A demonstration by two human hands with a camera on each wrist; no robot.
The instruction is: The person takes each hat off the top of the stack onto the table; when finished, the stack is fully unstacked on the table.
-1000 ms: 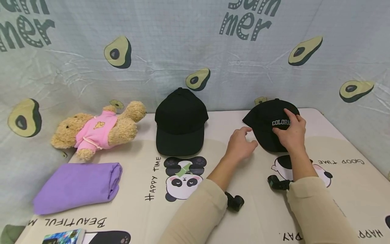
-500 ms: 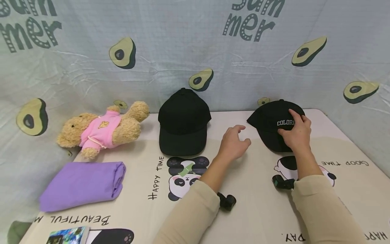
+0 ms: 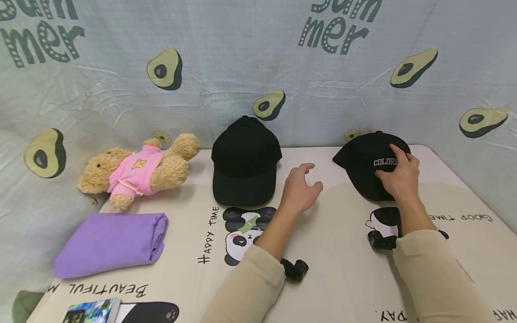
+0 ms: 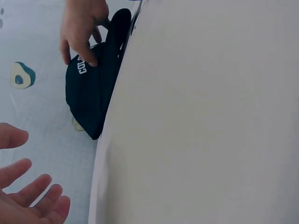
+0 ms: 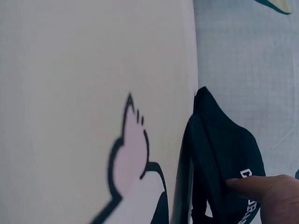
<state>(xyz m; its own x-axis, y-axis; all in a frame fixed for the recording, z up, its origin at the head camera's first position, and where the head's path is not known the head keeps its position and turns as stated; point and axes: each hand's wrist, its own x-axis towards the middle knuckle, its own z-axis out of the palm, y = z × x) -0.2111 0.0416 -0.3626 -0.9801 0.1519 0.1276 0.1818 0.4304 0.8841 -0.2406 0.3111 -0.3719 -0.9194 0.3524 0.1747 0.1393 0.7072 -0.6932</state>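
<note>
A black baseball cap (image 3: 357,152) with white lettering beginning "COLORA" sits at the table's back right, its brim facing forward. My right hand (image 3: 401,175) holds its crown on the right side, the thumb over the lettering and the index finger higher up. In the right wrist view, one digit presses on the cap (image 5: 229,144) just above the brim. My left hand (image 3: 299,188) hovers between the two caps, fingers loosely bent and holding nothing. To its left stands a plain black baseball cap (image 3: 244,152), brim forward.
A plush bear (image 3: 137,172) in a pink top lies on its back at the far left. A folded purple cloth (image 3: 113,242) is in front of it, with a colourful box-like item (image 3: 93,310) nearer me. A curtain (image 3: 226,54) hangs behind the table (image 3: 343,278).
My left hand has drawn away to the left from the lettered cap. My right hand stays on that cap, while the head view has shifted slightly.
</note>
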